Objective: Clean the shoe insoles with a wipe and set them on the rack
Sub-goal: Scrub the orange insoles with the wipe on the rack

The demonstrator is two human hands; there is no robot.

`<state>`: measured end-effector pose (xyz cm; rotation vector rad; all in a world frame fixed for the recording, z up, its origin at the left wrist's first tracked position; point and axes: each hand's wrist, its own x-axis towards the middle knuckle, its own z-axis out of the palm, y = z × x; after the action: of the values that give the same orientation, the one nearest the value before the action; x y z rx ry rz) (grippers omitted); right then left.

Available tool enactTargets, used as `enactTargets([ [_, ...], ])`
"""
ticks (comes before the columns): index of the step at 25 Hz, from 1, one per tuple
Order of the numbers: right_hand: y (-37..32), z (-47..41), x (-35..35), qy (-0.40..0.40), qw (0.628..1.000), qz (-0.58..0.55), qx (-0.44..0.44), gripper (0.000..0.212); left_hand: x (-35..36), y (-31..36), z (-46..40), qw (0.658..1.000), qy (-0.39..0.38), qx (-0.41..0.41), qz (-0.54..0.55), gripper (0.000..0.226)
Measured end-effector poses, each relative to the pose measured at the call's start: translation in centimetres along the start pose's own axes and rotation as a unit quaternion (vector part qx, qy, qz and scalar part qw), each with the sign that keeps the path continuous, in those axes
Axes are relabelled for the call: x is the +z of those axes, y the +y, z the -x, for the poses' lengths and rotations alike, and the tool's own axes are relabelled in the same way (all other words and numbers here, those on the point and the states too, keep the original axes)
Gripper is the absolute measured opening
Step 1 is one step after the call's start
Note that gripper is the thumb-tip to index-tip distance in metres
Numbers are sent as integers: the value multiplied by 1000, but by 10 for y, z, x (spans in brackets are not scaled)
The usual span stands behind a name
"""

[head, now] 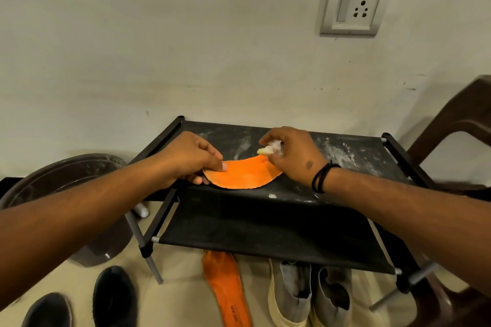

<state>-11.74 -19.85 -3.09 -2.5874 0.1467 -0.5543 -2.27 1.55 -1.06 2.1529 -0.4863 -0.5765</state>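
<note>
Head view: wiping step under way. Left hand (195, 158) pins the orange insole (243, 174) on the rack (265, 220) top, thumb and fingers pinching its edge. Right hand (291, 155) grips a balled wipe (271, 148) at the far end. Second insole (225, 287) waits on the floor. Next, I'd say: firm strokes along the length.

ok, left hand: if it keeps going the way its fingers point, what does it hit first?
The left hand points right along the orange insole it pins on the rack. First in line is likely the right hand holding the wipe; depth is unclear.
</note>
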Motion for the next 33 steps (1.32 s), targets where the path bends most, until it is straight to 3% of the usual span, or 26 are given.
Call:
enactTargets([
  [2, 4, -1, -7, 29, 999, -29, 17, 20, -11, 0, 2, 993, 0, 30, -118, 14],
  [4, 9, -4, -13, 37, 994, -85, 55, 20, -17, 4, 4, 968, 83, 98, -215, 14],
  [6, 11, -8, -15, 23, 976, -189, 106, 20, -10, 12, 5, 955, 134, 192, -183, 9],
  [7, 10, -10, -15, 6, 968, -224, 117, 17, -3, 18, 4, 956, 124, 226, -139, 5],
  [8, 9, -13, -15, -10, 967, -229, 108, 17, 5, 24, -1, 962, 99, 238, -96, 15],
  [10, 2, -21, -15, -20, 977, -206, 59, 21, 19, 34, -16, 976, 28, 214, -7, 34],
  [13, -4, -33, -23, -10, 980, -200, 15, 18, 25, 41, -37, 978, -34, 158, 132, 27],
  [17, 9, -46, -32, 10, 974, -217, 71, 24, 26, 38, -53, 971, 21, 113, 208, 19],
  [20, 27, -38, -27, 26, 936, -312, 164, 21, 28, 31, -61, 964, 39, 60, 257, 22],
  [23, 39, -22, -22, -64, 908, -330, 249, 15, 35, 33, -61, 948, 29, 44, 313, 20],
  [25, 33, -19, -21, -77, 909, -343, 224, 7, 46, 44, -56, 949, 34, 63, 308, 17],
  [27, 22, -21, -24, -47, 893, -406, 189, 20, 57, 56, -51, 961, 55, 104, 251, 16],
  [29, 12, -25, -29, -5, 907, -396, 145, 22, 65, 67, -46, 962, 63, 135, 226, 19],
  [31, 9, -24, -29, 23, 925, -358, 128, 17, 69, 74, -41, 952, 61, 128, 271, 23],
  [33, 9, -18, -29, 8, 909, -380, 169, 19, 66, 77, -39, 929, 56, 87, 356, 25],
])
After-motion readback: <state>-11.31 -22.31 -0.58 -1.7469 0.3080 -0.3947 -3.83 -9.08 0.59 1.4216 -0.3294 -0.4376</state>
